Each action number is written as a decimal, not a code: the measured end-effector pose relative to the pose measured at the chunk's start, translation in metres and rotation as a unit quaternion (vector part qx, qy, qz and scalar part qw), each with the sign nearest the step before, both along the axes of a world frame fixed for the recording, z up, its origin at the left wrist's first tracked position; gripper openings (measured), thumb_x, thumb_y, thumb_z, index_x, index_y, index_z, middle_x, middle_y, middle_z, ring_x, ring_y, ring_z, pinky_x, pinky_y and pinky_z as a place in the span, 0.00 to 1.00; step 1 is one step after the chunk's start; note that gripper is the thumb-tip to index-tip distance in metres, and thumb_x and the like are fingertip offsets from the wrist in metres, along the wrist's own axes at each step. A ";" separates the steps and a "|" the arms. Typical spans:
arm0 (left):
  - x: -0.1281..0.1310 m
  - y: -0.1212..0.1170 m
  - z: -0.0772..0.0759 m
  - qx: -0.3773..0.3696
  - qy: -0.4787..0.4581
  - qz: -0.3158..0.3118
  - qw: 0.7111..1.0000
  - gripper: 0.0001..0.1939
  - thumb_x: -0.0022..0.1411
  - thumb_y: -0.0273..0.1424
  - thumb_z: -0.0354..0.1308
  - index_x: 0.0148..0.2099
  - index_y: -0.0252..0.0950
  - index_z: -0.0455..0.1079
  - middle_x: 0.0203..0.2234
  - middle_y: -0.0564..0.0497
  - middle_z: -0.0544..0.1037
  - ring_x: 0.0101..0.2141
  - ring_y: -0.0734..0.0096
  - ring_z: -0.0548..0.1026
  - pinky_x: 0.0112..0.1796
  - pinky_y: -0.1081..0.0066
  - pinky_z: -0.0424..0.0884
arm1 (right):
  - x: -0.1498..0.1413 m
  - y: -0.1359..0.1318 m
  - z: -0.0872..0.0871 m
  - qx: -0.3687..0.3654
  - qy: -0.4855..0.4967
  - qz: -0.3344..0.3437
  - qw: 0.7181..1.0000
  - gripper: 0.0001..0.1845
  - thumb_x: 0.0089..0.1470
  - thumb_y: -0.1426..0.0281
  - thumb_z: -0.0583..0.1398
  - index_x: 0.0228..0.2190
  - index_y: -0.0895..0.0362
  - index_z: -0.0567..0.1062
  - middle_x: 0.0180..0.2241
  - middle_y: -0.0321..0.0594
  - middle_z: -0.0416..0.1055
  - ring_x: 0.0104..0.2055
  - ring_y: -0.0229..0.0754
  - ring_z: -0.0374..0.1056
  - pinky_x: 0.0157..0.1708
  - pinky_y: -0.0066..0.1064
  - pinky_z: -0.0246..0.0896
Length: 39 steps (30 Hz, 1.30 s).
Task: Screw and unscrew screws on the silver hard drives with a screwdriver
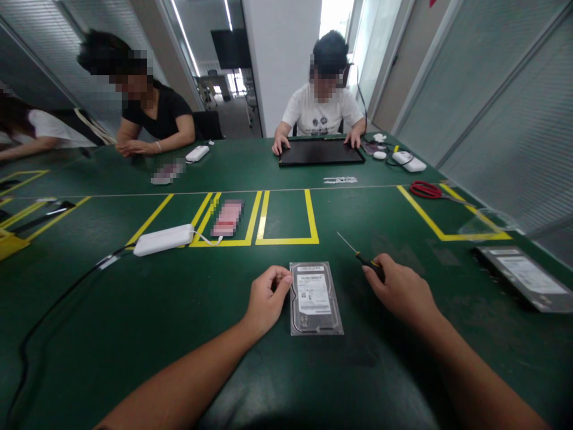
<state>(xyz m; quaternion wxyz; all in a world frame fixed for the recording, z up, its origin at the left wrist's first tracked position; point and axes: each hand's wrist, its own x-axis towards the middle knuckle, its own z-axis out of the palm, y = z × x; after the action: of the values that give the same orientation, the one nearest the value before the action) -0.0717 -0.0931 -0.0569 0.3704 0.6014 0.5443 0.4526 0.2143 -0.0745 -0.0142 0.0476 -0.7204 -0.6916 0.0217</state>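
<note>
A hard drive (313, 295) lies flat on the green table in front of me, its white label facing up. My left hand (267, 297) is at its left edge, with curled fingers and the thumb closed against the drive's upper left side. To the right of the drive, my right hand (400, 286) is closed around the dark handle of a screwdriver (370, 263). The screwdriver's thin metal shaft points up and left, away from the drive. My right palm hides part of the handle.
A second hard drive (526, 278) lies at the right, below red-handled scissors (427, 190). A white power strip (163, 240) and a phone (228, 218) are at the left, among yellow tape marks. Across the table, a person holds a dark flat panel (321, 153).
</note>
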 end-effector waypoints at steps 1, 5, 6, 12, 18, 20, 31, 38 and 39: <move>-0.001 0.001 0.000 0.003 0.002 -0.003 1.000 0.11 0.64 0.37 0.56 0.35 0.33 0.71 0.24 0.55 0.70 0.26 0.75 0.67 0.29 0.75 0.62 | -0.001 0.001 -0.001 0.017 0.011 0.005 1.000 0.17 0.61 0.54 0.50 0.37 0.53 0.68 0.29 0.44 0.75 0.27 0.48 0.72 0.23 0.32 0.50; -0.003 0.005 -0.001 0.012 0.014 -0.013 1.000 0.10 0.63 0.36 0.57 0.34 0.33 0.70 0.24 0.55 0.71 0.26 0.75 0.67 0.29 0.76 0.62 | -0.002 0.003 -0.009 0.069 0.066 0.028 0.995 0.16 0.60 0.55 0.51 0.37 0.54 0.68 0.28 0.40 0.74 0.26 0.43 0.69 0.26 0.31 0.53; -0.004 0.006 -0.001 0.013 0.017 -0.015 1.000 0.10 0.63 0.35 0.57 0.35 0.33 0.70 0.24 0.55 0.71 0.26 0.76 0.67 0.29 0.76 0.62 | -0.002 0.004 -0.010 0.079 0.088 0.039 0.992 0.17 0.60 0.54 0.52 0.37 0.54 0.69 0.28 0.39 0.73 0.26 0.42 0.68 0.26 0.31 0.54; -0.006 0.012 0.000 0.016 0.024 -0.030 0.999 0.09 0.64 0.34 0.56 0.36 0.33 0.71 0.26 0.53 0.74 0.27 0.75 0.69 0.30 0.76 0.63 | -0.003 0.006 -0.021 0.142 0.180 0.097 0.969 0.17 0.58 0.55 0.54 0.36 0.56 0.71 0.27 0.39 0.72 0.27 0.40 0.68 0.29 0.30 0.57; -0.007 0.015 -0.002 0.011 0.030 -0.039 0.999 0.10 0.64 0.35 0.56 0.35 0.33 0.71 0.26 0.54 0.73 0.27 0.75 0.69 0.30 0.75 0.63 | -0.007 0.005 -0.029 0.171 0.212 0.113 0.955 0.17 0.58 0.56 0.55 0.36 0.57 0.72 0.27 0.38 0.71 0.26 0.39 0.67 0.29 0.29 0.58; -0.008 0.017 -0.003 0.010 0.039 -0.046 0.998 0.10 0.64 0.35 0.56 0.35 0.33 0.71 0.26 0.54 0.73 0.26 0.75 0.69 0.30 0.75 0.63 | -0.008 0.005 -0.030 0.172 0.217 0.120 0.953 0.17 0.58 0.56 0.55 0.35 0.57 0.72 0.27 0.38 0.72 0.27 0.39 0.67 0.29 0.29 0.58; -0.011 0.029 -0.006 0.036 0.074 -0.050 0.995 0.09 0.62 0.35 0.59 0.36 0.34 0.75 0.28 0.51 0.76 0.28 0.73 0.70 0.31 0.75 0.64 | -0.017 0.006 -0.033 0.162 0.279 0.124 0.938 0.14 0.56 0.57 0.57 0.33 0.56 0.72 0.25 0.35 0.70 0.25 0.37 0.66 0.28 0.28 0.58; -0.019 0.029 0.001 0.023 0.071 -0.087 0.993 0.12 0.60 0.38 0.61 0.35 0.33 0.76 0.26 0.50 0.77 0.27 0.74 0.70 0.30 0.74 0.64 | -0.021 0.007 -0.036 0.151 0.292 0.123 0.936 0.14 0.56 0.57 0.57 0.34 0.55 0.72 0.26 0.35 0.71 0.27 0.37 0.66 0.30 0.28 0.59; -0.022 0.029 0.003 0.021 0.076 -0.107 0.991 0.12 0.60 0.38 0.61 0.35 0.33 0.77 0.27 0.50 0.77 0.27 0.73 0.70 0.30 0.74 0.64 | -0.021 0.007 -0.037 0.154 0.292 0.121 0.936 0.14 0.56 0.57 0.57 0.34 0.55 0.72 0.26 0.35 0.71 0.27 0.37 0.66 0.30 0.28 0.59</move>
<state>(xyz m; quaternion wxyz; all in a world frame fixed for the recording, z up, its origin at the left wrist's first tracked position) -0.0932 -0.0643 -0.0539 0.3613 0.6968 0.4936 0.3746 0.1933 -0.0671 -0.0509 0.3545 -0.5769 -0.7243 0.1302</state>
